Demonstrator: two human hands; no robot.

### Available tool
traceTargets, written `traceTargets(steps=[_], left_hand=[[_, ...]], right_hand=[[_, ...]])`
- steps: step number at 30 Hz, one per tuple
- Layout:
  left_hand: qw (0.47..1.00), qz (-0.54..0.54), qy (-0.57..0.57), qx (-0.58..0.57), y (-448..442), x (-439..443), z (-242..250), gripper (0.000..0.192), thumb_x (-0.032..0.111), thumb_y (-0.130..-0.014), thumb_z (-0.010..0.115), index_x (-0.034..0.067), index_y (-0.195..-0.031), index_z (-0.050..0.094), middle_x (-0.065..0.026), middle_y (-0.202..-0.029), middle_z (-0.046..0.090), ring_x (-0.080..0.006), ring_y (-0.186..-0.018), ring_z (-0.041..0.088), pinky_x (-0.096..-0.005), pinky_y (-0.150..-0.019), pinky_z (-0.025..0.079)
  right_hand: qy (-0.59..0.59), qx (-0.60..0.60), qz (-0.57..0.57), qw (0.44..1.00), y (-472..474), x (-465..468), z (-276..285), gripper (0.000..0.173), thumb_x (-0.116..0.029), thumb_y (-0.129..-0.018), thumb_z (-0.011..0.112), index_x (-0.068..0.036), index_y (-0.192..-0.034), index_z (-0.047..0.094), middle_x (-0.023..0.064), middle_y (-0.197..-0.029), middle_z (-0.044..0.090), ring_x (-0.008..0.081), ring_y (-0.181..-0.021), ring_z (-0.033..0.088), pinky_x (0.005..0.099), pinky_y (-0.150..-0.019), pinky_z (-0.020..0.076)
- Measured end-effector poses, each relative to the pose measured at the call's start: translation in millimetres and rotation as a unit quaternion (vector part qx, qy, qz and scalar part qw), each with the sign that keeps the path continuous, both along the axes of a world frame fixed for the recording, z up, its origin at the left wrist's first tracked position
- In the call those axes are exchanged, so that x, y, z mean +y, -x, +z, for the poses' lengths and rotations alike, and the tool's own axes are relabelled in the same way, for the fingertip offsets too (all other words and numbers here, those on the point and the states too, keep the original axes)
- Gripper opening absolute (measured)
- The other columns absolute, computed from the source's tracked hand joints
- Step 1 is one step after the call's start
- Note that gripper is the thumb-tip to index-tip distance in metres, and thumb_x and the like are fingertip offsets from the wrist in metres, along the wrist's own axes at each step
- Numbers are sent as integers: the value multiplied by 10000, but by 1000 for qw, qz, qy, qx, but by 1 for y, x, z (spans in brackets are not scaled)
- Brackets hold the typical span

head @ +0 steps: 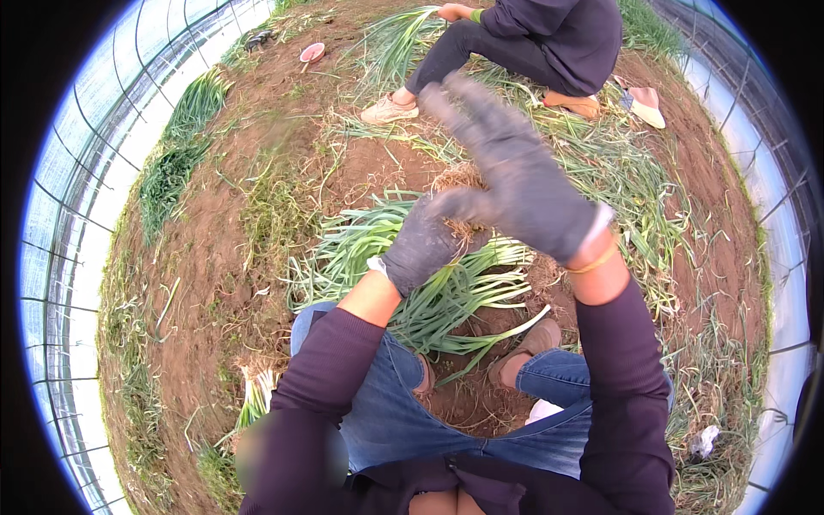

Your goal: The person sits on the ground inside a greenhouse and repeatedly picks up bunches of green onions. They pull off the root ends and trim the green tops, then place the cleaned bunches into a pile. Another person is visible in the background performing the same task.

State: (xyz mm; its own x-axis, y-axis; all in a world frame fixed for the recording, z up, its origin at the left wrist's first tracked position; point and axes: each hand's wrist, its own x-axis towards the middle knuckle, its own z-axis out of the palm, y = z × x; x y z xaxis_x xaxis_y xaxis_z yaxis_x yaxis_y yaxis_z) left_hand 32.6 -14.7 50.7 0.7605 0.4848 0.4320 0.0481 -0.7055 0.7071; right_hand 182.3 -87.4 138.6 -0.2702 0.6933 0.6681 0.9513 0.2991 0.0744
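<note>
Both my hands wear dark work gloves. My left hand (421, 248) is closed around the root end of a bunch of green onions, whose brown roots (462, 177) stick up from the fist. Above and to the right is my right hand (521, 174), slightly blurred, its fingers spread and its thumb over the roots, with nothing held in it. Beneath the hands lies a pile of green onions (450, 302), pale stems to the right and green leaves to the left. My left fingers are partly hidden behind roots and the right thumb.
A co-worker (541, 38) sits ahead, a hand at green onion leaves. Cut leaves (618, 174) litter the soil at right. A red bowl (312, 53), more onion bundles (196, 100) and another bundle (256, 393) lie at left. Greenhouse plastic walls (71, 257) bound both sides.
</note>
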Motion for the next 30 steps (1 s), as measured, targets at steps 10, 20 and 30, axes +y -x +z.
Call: traceTargets(steps=[10,20,30], left_hand=[[836,-140,504,-165,24,14,34,485,-46,-755,667,-14,-1210,503,-140,-1011,635,-238,-870,653,-330,-748,554],[814,-173,536,-140,21,14,27,485,30,-743,709,-5,-1188,517,-108,-991,630,-223,-869,648,-335,-779,553],[820,-44,513,-251,22,10,11,242,68,-854,614,-32,-1071,575,-105,-991,635,-232,-943,632,-364,-857,525]], right_hand=[[130,574,196,785,0,-3,-41,399,-224,-823,703,-1,-1129,578,50,-979,599,111,-874,586,256,-714,492],[117,580,140,794,13,4,-47,259,-127,-777,739,2,-976,634,47,-869,632,114,-681,610,228,-541,483],[220,511,1,831,69,8,-117,598,-242,-652,727,-18,-1159,503,207,-894,641,386,-824,619,440,-753,493]])
